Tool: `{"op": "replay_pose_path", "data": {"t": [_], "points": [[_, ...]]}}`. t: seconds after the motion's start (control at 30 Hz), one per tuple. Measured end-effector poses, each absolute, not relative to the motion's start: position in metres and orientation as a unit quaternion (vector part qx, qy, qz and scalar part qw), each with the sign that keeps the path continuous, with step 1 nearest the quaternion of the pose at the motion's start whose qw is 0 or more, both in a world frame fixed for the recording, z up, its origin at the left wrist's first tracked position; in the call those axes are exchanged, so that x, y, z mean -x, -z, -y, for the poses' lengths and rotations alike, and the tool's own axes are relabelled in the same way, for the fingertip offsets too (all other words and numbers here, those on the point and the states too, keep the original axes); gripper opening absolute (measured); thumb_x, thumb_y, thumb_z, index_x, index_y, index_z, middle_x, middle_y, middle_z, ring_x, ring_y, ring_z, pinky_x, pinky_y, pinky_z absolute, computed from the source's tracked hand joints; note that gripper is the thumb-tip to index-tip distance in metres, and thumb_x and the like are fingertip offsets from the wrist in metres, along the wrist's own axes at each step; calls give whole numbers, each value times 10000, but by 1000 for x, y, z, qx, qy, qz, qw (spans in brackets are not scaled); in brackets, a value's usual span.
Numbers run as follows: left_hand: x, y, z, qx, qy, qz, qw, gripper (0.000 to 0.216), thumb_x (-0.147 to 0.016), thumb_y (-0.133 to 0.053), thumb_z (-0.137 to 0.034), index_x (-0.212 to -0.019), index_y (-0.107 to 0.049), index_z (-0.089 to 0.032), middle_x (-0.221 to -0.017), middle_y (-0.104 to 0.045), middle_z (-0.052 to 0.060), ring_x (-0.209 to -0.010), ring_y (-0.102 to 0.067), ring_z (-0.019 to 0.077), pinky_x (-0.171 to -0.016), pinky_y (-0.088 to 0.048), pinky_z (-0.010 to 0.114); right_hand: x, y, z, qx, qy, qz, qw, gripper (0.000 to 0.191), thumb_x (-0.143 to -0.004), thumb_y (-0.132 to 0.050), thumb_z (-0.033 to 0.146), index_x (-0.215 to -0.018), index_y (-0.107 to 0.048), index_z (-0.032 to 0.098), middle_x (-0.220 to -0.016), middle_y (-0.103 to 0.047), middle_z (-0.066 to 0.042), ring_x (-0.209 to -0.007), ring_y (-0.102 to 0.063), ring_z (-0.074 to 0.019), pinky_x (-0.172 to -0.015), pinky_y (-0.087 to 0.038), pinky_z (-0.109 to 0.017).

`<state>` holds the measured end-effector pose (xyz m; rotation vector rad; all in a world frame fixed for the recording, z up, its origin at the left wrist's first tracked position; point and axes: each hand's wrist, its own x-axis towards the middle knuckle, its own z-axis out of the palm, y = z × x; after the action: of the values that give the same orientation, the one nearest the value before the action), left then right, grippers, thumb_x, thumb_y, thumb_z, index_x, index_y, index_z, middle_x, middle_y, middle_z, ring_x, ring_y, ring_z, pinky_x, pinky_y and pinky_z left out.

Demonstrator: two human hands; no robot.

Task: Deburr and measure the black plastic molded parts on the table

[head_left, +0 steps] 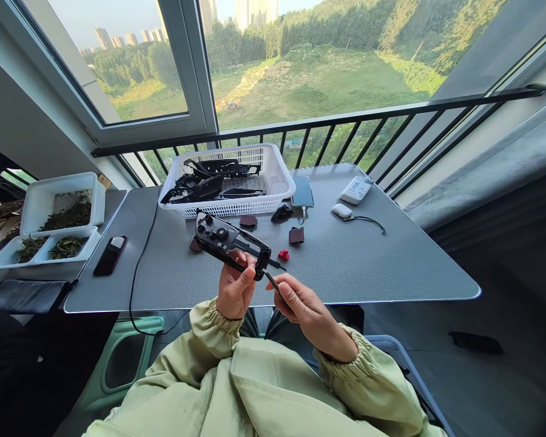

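My left hand (235, 290) is closed around the lower right end of a long black plastic housing (218, 235), which is tilted above the table and has round and rectangular openings. In my right hand (307, 311) is a thin, dark, rod-shaped tool (272, 280), pinched between thumb and fingers. Its far end meets the housing's near right corner; whether it enters a hole there I cannot tell. Just beyond my hands lie a small red piece (284, 255) and a dark reddish-brown square (296, 235). Another such square (248, 221) lies behind the housing.
A white plastic basket (227, 209) with black plastic parts stands at the table's back. Right of it are a phone (303, 192) on a cable, a white packet (356, 190) and a white case (343, 211). A dark phone (110, 255) and leaf-filled containers (99, 206) are left.
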<state>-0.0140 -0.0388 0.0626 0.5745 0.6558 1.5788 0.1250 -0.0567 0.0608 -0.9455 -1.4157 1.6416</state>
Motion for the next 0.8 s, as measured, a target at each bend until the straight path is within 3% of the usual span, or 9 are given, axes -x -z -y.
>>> {"op": "replay_pose_path", "data": {"t": [0.2,0.37,0.5,0.67,0.8], "points": [[14,-62,38,-226,-689,-269,634,371,-569,-875,-248,-762,-564,-195,-714,-518,-33,-703,-508,75,-718,-431,200,-124,-59,54,390,-634,547,383,496,-863,-443,674,-900,-524,187,-552,-374,71,-454,-258,-75,-383,-162,-230],[15,-61,38,-208,-681,-268,650,363,-578,-870,-240,-778,-571,-190,-707,-519,-40,-659,-507,62,-663,-437,186,-127,-62,56,357,-652,561,366,474,-873,-460,649,-886,-539,182,-564,-378,64,-463,-265,-72,-393,-166,-225],[16,-62,38,-188,-656,-270,679,372,-588,-863,-262,-804,-571,-181,-706,-513,-45,-639,-517,60,-654,-457,198,-131,-66,54,379,-637,530,412,500,-840,-495,667,-896,-568,176,-545,-347,73,-452,-238,-71,-398,-169,-230],[16,-68,39,-181,-604,-286,722,426,-567,-875,-284,-829,-564,-159,-693,-536,-44,-600,-528,62,-580,-454,195,-131,-69,52,469,-486,562,478,363,-812,-622,534,-863,-646,175,-580,-416,44,-480,-304,-84,-434,-257,-241],[13,-71,41,-184,-581,-296,735,410,-574,-871,-274,-816,-563,-153,-692,-547,-36,-597,-522,63,-578,-446,196,-127,-72,53,479,-361,629,495,221,-858,-591,384,-821,-692,191,-596,-499,9,-515,-390,-115,-493,-339,-267]]}}
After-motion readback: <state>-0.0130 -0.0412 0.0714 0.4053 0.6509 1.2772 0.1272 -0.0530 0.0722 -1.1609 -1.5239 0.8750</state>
